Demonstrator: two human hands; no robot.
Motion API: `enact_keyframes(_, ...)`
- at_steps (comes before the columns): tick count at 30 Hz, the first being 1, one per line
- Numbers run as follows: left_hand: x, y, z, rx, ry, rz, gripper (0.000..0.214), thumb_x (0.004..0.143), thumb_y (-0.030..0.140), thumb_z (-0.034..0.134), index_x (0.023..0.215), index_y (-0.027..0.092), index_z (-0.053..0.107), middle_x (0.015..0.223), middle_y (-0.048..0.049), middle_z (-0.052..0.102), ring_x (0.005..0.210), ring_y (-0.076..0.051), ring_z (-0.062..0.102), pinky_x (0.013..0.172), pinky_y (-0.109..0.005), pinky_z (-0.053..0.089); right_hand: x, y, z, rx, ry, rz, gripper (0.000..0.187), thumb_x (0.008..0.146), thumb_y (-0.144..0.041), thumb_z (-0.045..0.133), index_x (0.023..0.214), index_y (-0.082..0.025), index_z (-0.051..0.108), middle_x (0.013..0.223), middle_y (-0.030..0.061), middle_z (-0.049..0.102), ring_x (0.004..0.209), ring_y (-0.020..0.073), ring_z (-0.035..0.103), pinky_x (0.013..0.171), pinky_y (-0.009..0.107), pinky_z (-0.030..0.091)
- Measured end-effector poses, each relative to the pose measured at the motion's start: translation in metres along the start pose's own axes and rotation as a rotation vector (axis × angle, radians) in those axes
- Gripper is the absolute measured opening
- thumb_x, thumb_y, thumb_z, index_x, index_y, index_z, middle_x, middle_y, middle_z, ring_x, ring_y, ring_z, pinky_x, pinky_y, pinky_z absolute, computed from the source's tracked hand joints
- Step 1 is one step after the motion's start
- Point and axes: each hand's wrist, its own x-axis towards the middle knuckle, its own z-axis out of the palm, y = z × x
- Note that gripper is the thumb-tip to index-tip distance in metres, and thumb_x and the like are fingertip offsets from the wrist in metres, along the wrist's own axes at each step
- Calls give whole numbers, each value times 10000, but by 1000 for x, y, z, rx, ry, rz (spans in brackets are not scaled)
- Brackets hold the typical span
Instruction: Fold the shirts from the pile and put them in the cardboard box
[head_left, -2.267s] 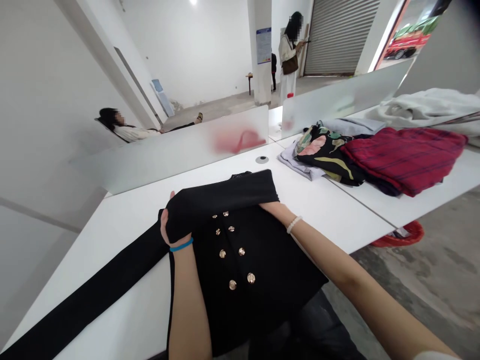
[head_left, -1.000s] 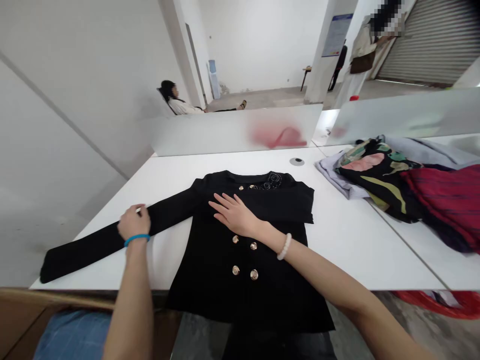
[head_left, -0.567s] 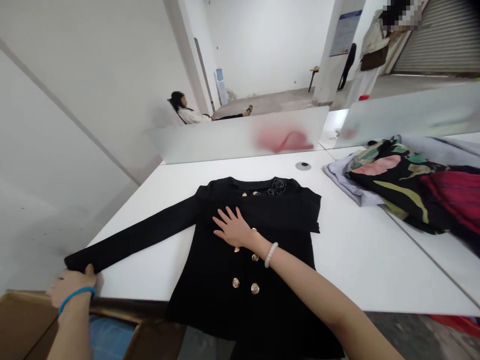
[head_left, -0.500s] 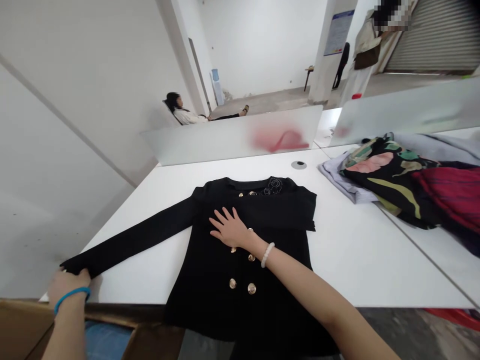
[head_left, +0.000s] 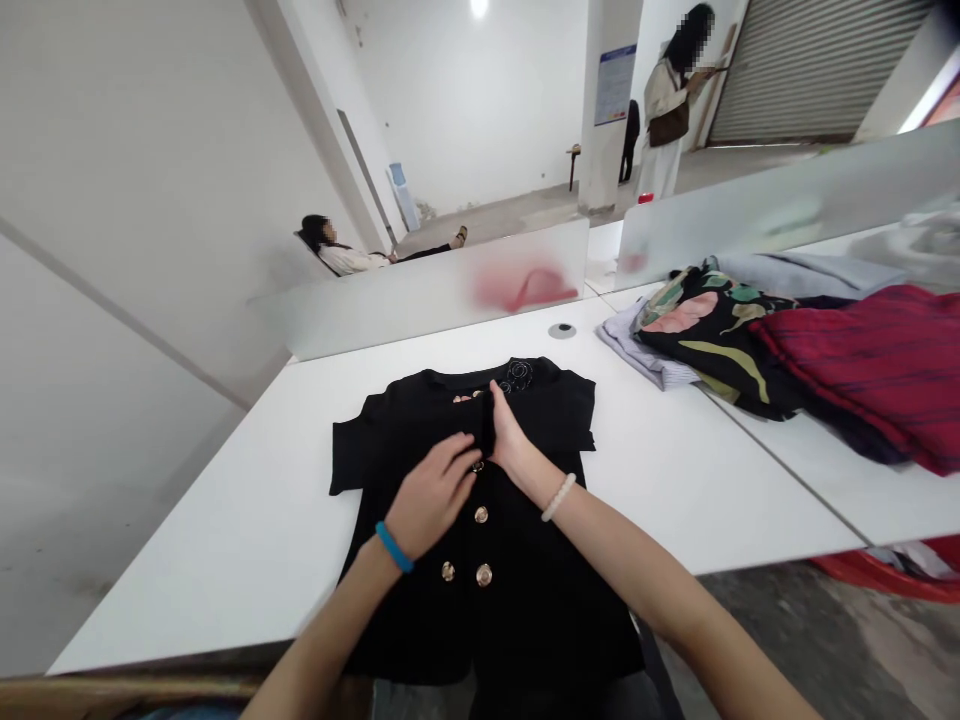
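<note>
White table point(head_left: 217, 540) (black jacket point(head_left: 532, 575) on it), frosted partition point(head_left: 397, 300) behind.

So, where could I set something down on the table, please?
Bare white table shows left of the black jacket, between the jacket and the folded clothes on the right, and in a narrower strip behind the jacket, before the frosted screen. It is crowded at the clothes and over the jacket, where the left hand and right hand are.
</note>
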Motion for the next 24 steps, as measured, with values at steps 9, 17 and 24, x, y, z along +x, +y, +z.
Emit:
enact_keyframes(9, -21, 26, 48, -312, -180, -263, 415, 968, 314, 302, 1321, 180, 474, 1356, -56, 533, 1267, -140, 467, 1080, -320, 390, -19, -12, -16, -699, 58, -403, 497, 641, -17, 518, 1075, -235, 625, 1048, -4, 668, 1003, 164, 600, 967, 338, 433)
enact_keyframes(17, -6, -65, 31, 33, -82, -582, 426, 943, 330, 280, 1161, 143, 594, 1133, -108, 665, 1145, -250, 566, 1026, -403, 413, -46, -43, 55, -912, -222, -770, 530, 733, -76, 457, 1206, -276, 588, 1222, -16, 600, 1194, 170, 487, 1081, 371, 315)
enact_keyframes(24, -41, -123, 29, 110, 33, -695, 463, 851, 434, 481, 1226, 172, 551, 1187, -111, 631, 1127, -285, 559, 1040, -423, 392, -56, -65, -41, -1002, 139, -718, 505, 720, -92, 442, 1177, -253, 584, 1229, 13, 591, 1135, 193, 539, 1002, 380, 405)
